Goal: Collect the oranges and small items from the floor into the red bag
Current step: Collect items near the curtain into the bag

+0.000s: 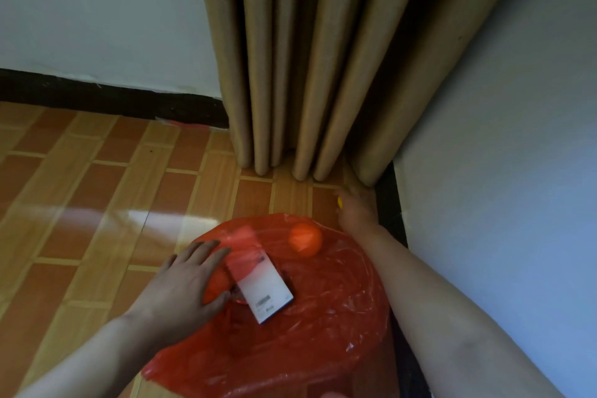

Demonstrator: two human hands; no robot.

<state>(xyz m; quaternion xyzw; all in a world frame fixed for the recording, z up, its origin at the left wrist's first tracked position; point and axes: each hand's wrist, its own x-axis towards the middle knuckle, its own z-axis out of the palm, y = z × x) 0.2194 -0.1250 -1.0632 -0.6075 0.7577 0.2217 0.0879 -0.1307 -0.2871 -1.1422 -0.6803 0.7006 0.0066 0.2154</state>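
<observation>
The red plastic bag (323, 326) lies on the tiled floor in front of me. One orange (305, 239) shows through the bag at its far edge. My left hand (184, 284) grips a second orange (217, 284) at the bag's left side. A small white box (263, 287) with a barcode sits half under the bag's film beside that hand. My right hand (355, 210) reaches past the bag to the corner by the curtain, its fingers closed around a small yellow item (340, 202). Most of that item is hidden.
Beige curtain folds (307, 74) hang down to the floor straight ahead. A white wall (500, 171) with a dark skirting board (389, 203) runs along the right, close to my right arm. Another dark skirting board (113, 100) lines the far wall at left.
</observation>
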